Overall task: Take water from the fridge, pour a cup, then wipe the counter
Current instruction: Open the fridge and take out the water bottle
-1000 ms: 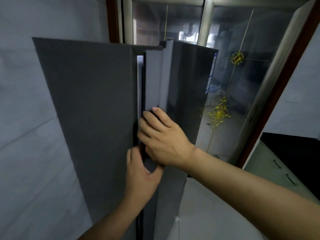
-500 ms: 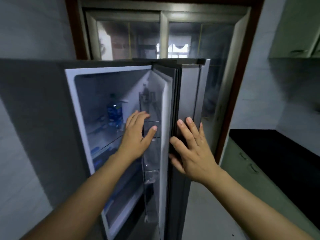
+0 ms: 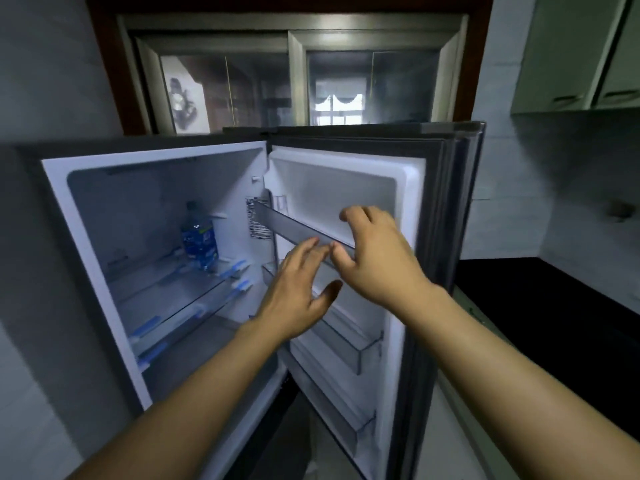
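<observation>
Head view: step one, fetching water. Fridge [image 3: 86, 237] door [image 3: 346, 188] stands open. Water bottle [image 3: 199, 237] is upright on the upper glass shelf [image 3: 166, 292], back left. Left hand [image 3: 294, 289] released, fingers straight. Right hand [image 3: 377, 258] loosely curled near the door, apparently gripping nothing. Next move: reach deeper left and grasp the bottle. Door bins [image 3: 349, 341] look empty.

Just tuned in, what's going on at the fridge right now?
A person stands at the fridge with its door swung wide open to the right. The left hand and the right hand are both raised in front of the door's inner racks. They are blurred, and neither appears to hold anything. The water bottle stands untouched on the upper shelf inside. The dark counter lies off to the right.
</observation>
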`<state>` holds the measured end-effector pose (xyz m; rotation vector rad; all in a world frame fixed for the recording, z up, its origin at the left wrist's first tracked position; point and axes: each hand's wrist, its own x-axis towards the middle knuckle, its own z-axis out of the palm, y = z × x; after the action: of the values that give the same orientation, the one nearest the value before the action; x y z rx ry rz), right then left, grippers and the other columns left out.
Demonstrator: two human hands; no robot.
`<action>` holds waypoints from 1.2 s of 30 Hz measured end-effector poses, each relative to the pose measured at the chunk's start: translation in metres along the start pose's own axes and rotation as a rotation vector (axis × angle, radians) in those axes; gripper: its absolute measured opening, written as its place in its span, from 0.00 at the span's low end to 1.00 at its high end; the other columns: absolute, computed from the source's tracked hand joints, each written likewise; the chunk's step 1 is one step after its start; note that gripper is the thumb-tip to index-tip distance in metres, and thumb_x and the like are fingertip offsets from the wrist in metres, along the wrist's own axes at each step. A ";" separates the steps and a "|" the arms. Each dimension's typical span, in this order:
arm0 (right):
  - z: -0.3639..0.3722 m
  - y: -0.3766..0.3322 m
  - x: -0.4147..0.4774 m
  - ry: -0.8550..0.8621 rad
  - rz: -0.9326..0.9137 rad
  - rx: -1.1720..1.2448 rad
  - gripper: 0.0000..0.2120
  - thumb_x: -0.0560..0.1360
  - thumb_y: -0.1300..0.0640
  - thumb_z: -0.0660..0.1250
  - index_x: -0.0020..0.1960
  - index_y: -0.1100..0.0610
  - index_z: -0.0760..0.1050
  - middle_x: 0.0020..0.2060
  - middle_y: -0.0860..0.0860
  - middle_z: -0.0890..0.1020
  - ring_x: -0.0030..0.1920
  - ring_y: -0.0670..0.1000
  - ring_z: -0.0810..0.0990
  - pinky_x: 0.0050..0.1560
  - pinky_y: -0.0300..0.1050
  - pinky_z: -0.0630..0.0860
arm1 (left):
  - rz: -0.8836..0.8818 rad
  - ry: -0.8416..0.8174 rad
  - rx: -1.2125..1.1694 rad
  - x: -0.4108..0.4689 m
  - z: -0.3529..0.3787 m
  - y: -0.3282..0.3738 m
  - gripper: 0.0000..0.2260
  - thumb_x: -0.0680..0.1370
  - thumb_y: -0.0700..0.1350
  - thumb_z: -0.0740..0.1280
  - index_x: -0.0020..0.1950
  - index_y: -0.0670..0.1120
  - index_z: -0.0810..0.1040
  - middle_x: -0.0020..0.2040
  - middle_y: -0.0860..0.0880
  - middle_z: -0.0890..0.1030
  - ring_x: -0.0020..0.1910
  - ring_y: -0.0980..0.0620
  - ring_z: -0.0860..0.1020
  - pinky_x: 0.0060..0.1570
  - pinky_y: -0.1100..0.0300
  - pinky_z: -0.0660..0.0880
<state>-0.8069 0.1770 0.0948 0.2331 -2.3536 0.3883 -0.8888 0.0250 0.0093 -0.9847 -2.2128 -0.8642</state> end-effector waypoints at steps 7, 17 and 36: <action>0.066 0.014 0.092 -0.457 0.180 -0.392 0.12 0.78 0.51 0.63 0.57 0.57 0.72 0.54 0.56 0.79 0.49 0.59 0.78 0.44 0.47 0.69 | -0.414 0.132 -0.087 0.003 -0.018 -0.141 0.24 0.78 0.48 0.70 0.71 0.42 0.70 0.67 0.42 0.69 0.61 0.49 0.73 0.62 0.52 0.74; 0.167 0.018 0.200 -0.531 0.115 -0.302 0.10 0.79 0.49 0.61 0.47 0.55 0.68 0.42 0.52 0.73 0.42 0.56 0.74 0.41 0.46 0.70 | -0.707 0.494 -0.106 0.078 -0.009 -0.317 0.21 0.76 0.40 0.72 0.67 0.39 0.72 0.65 0.36 0.71 0.60 0.38 0.75 0.58 0.52 0.72; 0.174 0.071 0.206 -0.619 0.079 -0.249 0.16 0.80 0.47 0.60 0.37 0.51 0.62 0.36 0.50 0.72 0.33 0.49 0.70 0.31 0.45 0.66 | -0.924 0.614 -0.186 0.096 0.006 -0.432 0.32 0.70 0.32 0.78 0.71 0.32 0.68 0.68 0.33 0.75 0.66 0.37 0.76 0.63 0.53 0.70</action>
<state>-1.0853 0.1724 0.1026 0.1549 -2.9951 0.0523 -1.2858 -0.1552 -0.0676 0.3173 -1.9846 -1.5247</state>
